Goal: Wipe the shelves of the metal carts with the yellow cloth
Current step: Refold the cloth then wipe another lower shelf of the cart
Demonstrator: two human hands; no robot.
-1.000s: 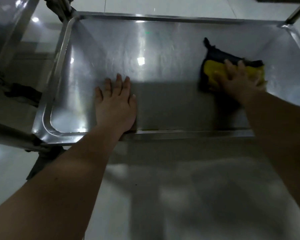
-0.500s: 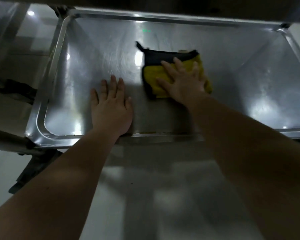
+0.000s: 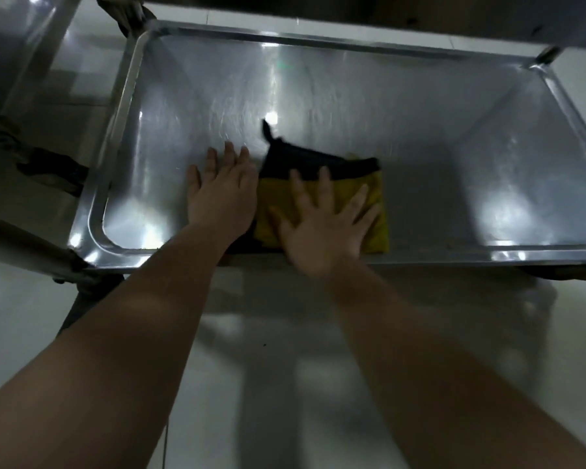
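Observation:
A yellow cloth (image 3: 376, 194) with a dark edge lies flat on the metal cart shelf (image 3: 352, 106), close to its near rim. My right hand (image 3: 325, 221) presses on the cloth with fingers spread and straight. Just left of the cloth, my left hand (image 3: 222, 191) rests flat on the bare shelf, palm down, its edge beside the cloth. The lower part of the cloth is hidden under my right hand.
The shelf has raised rims all round (image 3: 115, 140) and an upper shelf's edge (image 3: 352, 15) overhangs at the top. A cart post (image 3: 24, 245) runs at the near left. Another metal cart (image 3: 17, 45) stands at the far left on the glossy tiled floor (image 3: 268, 350).
My right hand has swept the cloth from the shelf's right side leftward and toward the near rim, ending beside my left hand. My left hand stayed flat on the shelf.

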